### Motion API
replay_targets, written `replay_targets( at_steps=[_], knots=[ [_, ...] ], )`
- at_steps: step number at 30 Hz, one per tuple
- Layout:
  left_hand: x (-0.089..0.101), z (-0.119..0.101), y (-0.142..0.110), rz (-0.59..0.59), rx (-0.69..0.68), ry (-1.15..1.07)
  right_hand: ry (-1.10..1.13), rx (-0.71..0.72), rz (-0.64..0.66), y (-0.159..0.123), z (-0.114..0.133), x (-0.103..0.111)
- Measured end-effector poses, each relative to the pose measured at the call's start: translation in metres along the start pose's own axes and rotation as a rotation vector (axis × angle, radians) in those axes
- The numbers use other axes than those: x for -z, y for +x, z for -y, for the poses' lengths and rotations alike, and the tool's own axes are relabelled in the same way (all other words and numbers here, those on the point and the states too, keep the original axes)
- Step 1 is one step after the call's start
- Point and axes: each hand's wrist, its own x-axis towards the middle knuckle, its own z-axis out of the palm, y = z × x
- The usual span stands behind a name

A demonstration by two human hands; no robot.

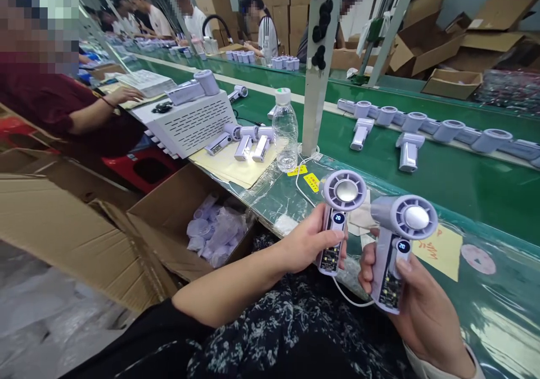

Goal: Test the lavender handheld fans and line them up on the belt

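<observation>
My left hand (314,238) is closed round the handle of a lilac handheld fan (345,190), its thumb on the front just below a lit display reading 20. In my right hand (422,289) is a second lilac handheld fan (413,216), also showing 20, with the thumb pressed near its display. Both fans are upright, and their handles show bare circuit boards at the front. A white cable (352,302) runs between the lower ends of the two fans. Whether the blades spin cannot be made out.
Several fans (261,147) lie on yellow paper beside a plastic bottle (286,134) and a white vented box (189,120). A carton (169,199) of bagged parts stands below left. More fans (413,121) line the green conveyor (447,193). A co-worker's arm (97,112) is at left.
</observation>
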Motion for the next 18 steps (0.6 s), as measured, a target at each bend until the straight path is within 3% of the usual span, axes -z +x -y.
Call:
replay_targets(
  at_steps=[9, 18],
  knots=[
    [0.0027, -0.0023, 0.0013, 0.066, 0.012, -0.052, -0.021, 0.099, 0.037, 0.0056, -0.0034, -0.0045],
    [0.0004, -0.0045, 0.0025, 0.025, 0.019, -0.118, 0.027, 0.094, 0.068, 0.0022, 0.0009, -0.0078]
  ],
)
